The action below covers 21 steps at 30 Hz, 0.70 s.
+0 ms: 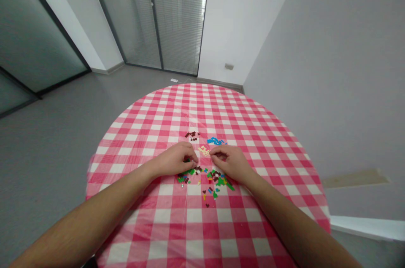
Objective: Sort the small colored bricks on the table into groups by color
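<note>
My left hand [177,159] curves over the left side of a mixed heap of small building bricks [221,180], green, dark brown, blue, yellow and red. Its thumb and forefinger come together by some dark brown bricks [198,168]; anything between them is too small to make out. My right hand [232,162] has its fingertips pinched at the right edge of a cream brick pile [203,150]. What they grip, if anything, cannot be made out. Just beyond that hand lies a blue brick pile [215,141]. A small dark brown group [192,135] sits farther left.
A red-and-white checked cloth [152,226] covers the round table. A few loose bricks [207,205] lie nearer me. Beyond the table are grey floor [60,141], glass panels with blinds [177,19], a white wall, and a white power strip [174,80] on the floor.
</note>
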{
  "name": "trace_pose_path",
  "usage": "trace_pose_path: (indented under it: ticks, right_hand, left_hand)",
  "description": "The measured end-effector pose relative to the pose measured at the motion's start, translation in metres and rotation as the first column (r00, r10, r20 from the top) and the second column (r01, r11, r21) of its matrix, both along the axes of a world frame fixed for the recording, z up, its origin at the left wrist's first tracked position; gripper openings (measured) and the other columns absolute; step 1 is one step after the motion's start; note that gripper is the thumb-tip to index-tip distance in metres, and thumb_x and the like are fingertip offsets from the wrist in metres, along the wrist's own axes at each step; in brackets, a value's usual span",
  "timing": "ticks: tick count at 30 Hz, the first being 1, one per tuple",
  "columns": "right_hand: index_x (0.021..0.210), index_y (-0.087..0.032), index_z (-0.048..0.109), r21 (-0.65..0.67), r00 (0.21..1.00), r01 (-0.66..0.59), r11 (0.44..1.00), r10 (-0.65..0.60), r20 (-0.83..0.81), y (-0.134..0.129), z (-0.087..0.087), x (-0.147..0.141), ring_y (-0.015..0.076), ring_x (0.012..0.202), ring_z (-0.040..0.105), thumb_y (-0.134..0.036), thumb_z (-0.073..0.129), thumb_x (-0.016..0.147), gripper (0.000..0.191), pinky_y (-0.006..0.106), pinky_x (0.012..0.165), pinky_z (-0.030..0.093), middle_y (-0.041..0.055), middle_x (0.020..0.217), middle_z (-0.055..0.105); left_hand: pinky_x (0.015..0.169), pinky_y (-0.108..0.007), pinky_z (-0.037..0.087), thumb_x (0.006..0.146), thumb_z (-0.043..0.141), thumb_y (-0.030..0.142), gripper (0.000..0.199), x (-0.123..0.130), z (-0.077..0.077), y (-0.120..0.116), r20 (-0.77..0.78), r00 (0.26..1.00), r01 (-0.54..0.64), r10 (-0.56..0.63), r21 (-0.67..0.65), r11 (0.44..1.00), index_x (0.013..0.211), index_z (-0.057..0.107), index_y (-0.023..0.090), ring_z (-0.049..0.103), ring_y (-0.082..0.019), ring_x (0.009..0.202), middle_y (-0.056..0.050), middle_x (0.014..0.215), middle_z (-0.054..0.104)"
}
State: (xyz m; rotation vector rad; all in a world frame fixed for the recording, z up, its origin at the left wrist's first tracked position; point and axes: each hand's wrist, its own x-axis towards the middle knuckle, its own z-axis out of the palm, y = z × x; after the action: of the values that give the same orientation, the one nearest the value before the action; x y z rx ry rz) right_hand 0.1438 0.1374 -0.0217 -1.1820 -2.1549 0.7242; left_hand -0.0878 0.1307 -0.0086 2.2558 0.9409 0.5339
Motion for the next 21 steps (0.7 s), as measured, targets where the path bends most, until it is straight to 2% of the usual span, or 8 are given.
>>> trace_pose_path:
  ticks: [6, 15, 21]
  right_hand:
    - [0.085, -0.019, 0.072, -0.047, 1.000, 0.009, 0.999, -0.009, 0.004, -0.0007, -0.0001, -0.0004, 0.0153, 0.070, 0.067, -0.016, 0.059, 0.079, 0.015, 0.024, 0.063, 0.051, 0.0031, 0.082, 0.074]
    - [0.087, -0.018, 0.069, 0.014, 0.987, -0.070, 0.997, 0.067, 0.148, 0.0061, 0.0066, 0.0028, 0.0182, 0.085, 0.064, -0.015, 0.055, 0.086, 0.014, 0.030, 0.077, 0.048, 0.0056, 0.089, 0.071]
    - [0.084, -0.016, 0.066, 0.004, 0.969, -0.050, 0.999, 0.047, 0.242, 0.0060, 0.0062, 0.0065, 0.0177, 0.079, 0.061, -0.015, 0.053, 0.086, 0.013, 0.027, 0.071, 0.044, 0.0058, 0.085, 0.069]
  left_hand:
    - [0.077, -0.028, 0.045, 0.079, 0.060, 0.014, 0.012, 0.0000, -0.0006, 0.0005, 0.003, 1.000, -0.002, 0.002, -0.007, 1.000, 0.080, 0.071, 0.018, 0.061, -0.016, 0.080, -0.004, 0.083, 0.070]
    - [0.077, -0.028, 0.044, 0.080, 0.059, 0.015, 0.012, -0.0012, -0.0010, 0.0011, -0.011, 1.000, -0.005, 0.005, -0.005, 1.000, 0.079, 0.071, 0.018, 0.060, -0.015, 0.079, -0.004, 0.083, 0.070]
    - [0.075, -0.028, 0.044, 0.080, 0.060, 0.015, 0.012, -0.0016, -0.0009, 0.0011, -0.008, 1.000, -0.008, 0.008, -0.007, 1.000, 0.077, 0.071, 0.018, 0.060, -0.016, 0.079, -0.004, 0.083, 0.069]
